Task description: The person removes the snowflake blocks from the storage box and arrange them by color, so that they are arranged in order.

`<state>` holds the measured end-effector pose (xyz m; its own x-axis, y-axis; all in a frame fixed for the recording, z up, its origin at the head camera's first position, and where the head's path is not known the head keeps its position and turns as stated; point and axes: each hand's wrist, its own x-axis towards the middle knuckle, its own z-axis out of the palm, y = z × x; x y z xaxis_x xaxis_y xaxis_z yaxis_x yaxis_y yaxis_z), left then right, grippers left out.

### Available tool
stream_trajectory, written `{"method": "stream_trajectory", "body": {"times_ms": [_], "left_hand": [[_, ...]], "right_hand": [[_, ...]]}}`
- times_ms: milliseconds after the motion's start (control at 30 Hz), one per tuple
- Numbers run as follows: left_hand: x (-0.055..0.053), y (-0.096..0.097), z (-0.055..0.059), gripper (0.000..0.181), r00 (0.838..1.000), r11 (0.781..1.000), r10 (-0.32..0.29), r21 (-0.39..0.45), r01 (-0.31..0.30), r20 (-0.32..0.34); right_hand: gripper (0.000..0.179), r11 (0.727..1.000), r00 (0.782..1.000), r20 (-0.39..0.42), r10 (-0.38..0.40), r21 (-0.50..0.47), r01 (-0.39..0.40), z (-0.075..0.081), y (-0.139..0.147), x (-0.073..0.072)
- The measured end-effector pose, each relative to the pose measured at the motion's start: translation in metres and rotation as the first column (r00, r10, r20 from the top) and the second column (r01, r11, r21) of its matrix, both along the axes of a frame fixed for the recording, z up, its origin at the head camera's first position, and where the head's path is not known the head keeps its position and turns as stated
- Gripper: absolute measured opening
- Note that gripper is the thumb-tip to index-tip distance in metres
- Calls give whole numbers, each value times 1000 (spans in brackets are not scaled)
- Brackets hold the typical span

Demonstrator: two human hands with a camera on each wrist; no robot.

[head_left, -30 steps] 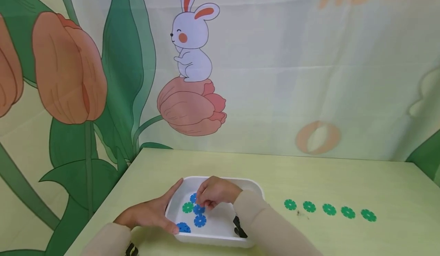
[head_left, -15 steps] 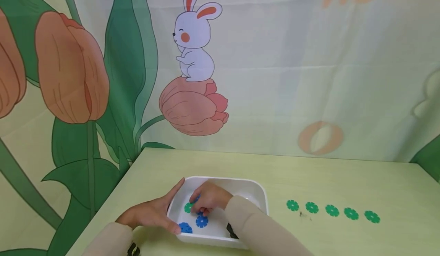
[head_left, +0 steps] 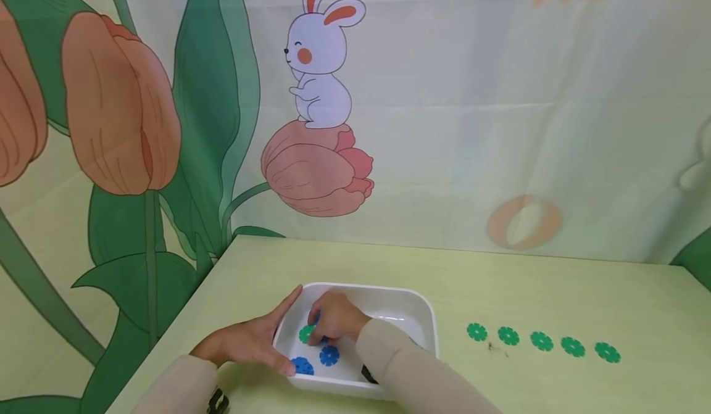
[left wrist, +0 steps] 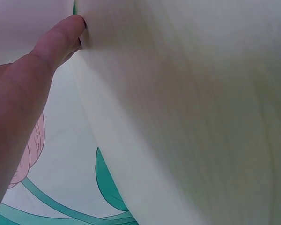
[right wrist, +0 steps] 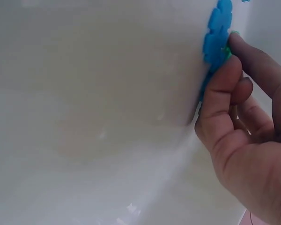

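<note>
My left hand (head_left: 252,342) holds the left end of a white plastic tray (head_left: 435,324), thumb at the front corner and a finger at the back corner. In the left wrist view one finger (left wrist: 61,40) lies out straight by the tray's side. Inside the tray, my right hand (head_left: 339,316) has its thumb and index finger at a green snowflake disc (head_left: 305,334), pinching its edge. Blue snowflake discs (right wrist: 218,35) show right beside those fingertips, partly hidden. Another blue disc (head_left: 329,356) lies nearer the front, and overlapping blue discs (head_left: 302,366) sit in the front left corner.
Several green snowflake discs (head_left: 541,341) form a row on the pale table (head_left: 555,290) to the right of the tray. A dark mark (head_left: 491,346) is on the tabletop below the row. Behind stands a printed backdrop (head_left: 433,124) with a rabbit and tulips.
My right hand has moved left and down inside the tray, from above the blue discs to the green one. The left hand stays on the tray. The head view has shifted slightly.
</note>
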<state>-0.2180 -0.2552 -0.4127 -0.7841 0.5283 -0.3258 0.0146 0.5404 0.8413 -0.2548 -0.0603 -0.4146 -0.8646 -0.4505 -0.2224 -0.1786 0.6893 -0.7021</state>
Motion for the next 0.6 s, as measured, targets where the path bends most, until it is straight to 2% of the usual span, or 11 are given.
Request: {"method": "stream_trajectory", "body": {"times_ms": [267,433,600], "left_hand": [[-2,6,-2,131,1000,1000,0,1,0,-2],[-3,4,-1,131,1000,1000,-5,5,5,-8],[-1,1,-1,129,1000,1000,0,1,0,-5]], "right_hand": [[21,997,999,-41,-12,81,15,9,4,-4],[22,995,1000,-6,-12,99,12,18,6,-3],[21,998,998,52,-33,52,30,30,14,-5]]}}
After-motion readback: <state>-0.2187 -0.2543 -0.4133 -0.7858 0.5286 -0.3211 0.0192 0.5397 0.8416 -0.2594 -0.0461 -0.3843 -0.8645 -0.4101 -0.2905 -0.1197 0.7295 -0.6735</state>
